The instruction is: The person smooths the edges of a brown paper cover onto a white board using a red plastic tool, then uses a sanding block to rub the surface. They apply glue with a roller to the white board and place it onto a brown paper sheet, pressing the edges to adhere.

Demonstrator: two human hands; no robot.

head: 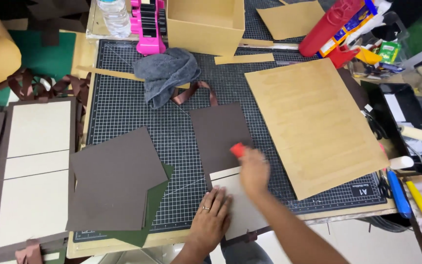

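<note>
Board (219, 138): brown sheet lying flat on the cutting mat (123, 110), near the mat's front edge and about mid-width; its near end shows a pale uncovered panel.
Right hand (254, 172): closed around a red tool (238, 149), which is pressed on the board's right edge; the hand is blurred.
Left hand (212, 219): open, palm down, fingers spread flat on the pale panel at the mat's front edge; a ring shows on one finger.
Ribbon (195, 91): brown loop touching the board's far end, on the mat.
Cloth (167, 73): grey, crumpled, on the mat beyond the board, overlapping the ribbon.
Brown sheets (116, 181): loose stack on the mat's left front part, over a green sheet (155, 200).
Kraft sheet (316, 124): large tan sheet on the mat's right part, just beside the board.
Box (206, 24): open tan box at the mat's far edge.
Pink dispenser (148, 27): at the mat's far edge, just left of the box.
Bottle (113, 17): clear plastic, beyond the mat's far left corner.
Covers (32, 171): brown-edged pieces with pale panels, left of the mat.
Tray (406, 122): black, right of the mat, holding a roller (416, 133).
</note>
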